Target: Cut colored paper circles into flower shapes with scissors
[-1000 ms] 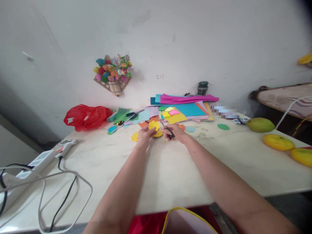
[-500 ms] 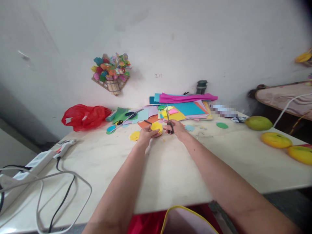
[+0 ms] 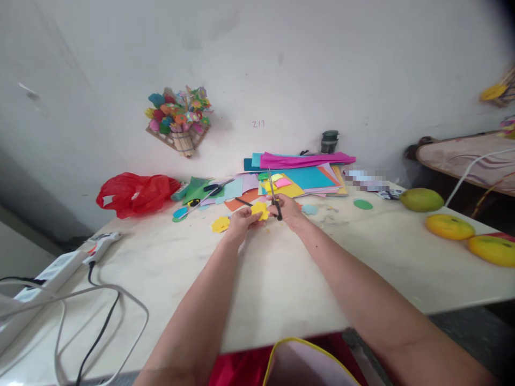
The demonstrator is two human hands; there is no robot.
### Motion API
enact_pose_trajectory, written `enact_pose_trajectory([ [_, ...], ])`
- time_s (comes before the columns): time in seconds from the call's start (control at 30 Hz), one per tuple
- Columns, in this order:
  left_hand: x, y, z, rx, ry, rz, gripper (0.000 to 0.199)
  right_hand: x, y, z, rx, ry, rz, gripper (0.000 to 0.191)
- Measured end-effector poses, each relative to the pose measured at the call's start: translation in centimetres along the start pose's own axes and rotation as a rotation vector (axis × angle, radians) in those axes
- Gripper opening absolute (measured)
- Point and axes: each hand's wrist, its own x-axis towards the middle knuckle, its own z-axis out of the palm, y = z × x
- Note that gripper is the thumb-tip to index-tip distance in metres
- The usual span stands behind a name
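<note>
Pinched in my left hand [image 3: 242, 221] is a yellow paper flower [image 3: 260, 210] with a scalloped edge. My right hand [image 3: 287, 210] is closed around the dark handles of a pair of scissors [image 3: 277, 208], whose blades point up and away from me. The scissors are just right of the flower. Beside my left wrist lies another yellow paper flower [image 3: 220, 224]. Behind my hands are an orange paper sheet [image 3: 242, 199] and a yellow sheet [image 3: 292, 187]. A light blue paper piece [image 3: 309, 209] rests to the right of my right hand.
Coloured sheets [image 3: 308, 177] are stacked against the wall. A second pair of scissors [image 3: 215, 188] lies near a red plastic bag [image 3: 134, 194]. A power strip [image 3: 52, 273] with cables occupies the left edge; mangoes [image 3: 449, 226] lie at the right. A green paper disc [image 3: 363, 204] is nearer the middle.
The camera view has shifted slightly. The yellow flower in my left hand has turned a little, and the scissors' blades now lean more to the left.
</note>
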Motion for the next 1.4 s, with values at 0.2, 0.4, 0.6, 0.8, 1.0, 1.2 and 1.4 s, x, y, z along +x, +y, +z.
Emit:
enact_pose_trajectory([
  [0.2,0.1,0.0,-0.2,-0.114,0.070,0.047,0.033,0.2,0.3,0.1,-0.017,0.023,-0.007,0.033],
  [0.4,-0.2,0.5,0.2,-0.094,0.122,-0.029,0.038,0.1,0.1,0.3,-0.043,0.031,-0.040,0.033],
  [0.6,0.1,0.9,0.2,-0.133,0.183,-0.092,0.043,-0.1,0.0,0.6,-0.056,0.037,-0.048,0.033],
  [0.8,0.5,0.6,-0.2,-0.130,0.225,-0.052,0.030,0.0,0.4,0.6,-0.047,0.030,-0.050,0.033],
  [1.0,0.3,0.3,-0.4,-0.021,0.096,-0.005,0.019,0.1,0.6,0.5,-0.090,0.012,-0.058,0.035],
  [1.2,0.1,0.2,-0.4,0.013,0.055,0.004,0.014,0.3,0.9,0.3,-0.098,0.025,-0.083,0.034],
  [1.4,0.1,-0.1,-0.7,0.075,-0.018,-0.022,0.018,0.2,0.4,0.3,-0.039,0.020,-0.078,0.033],
])
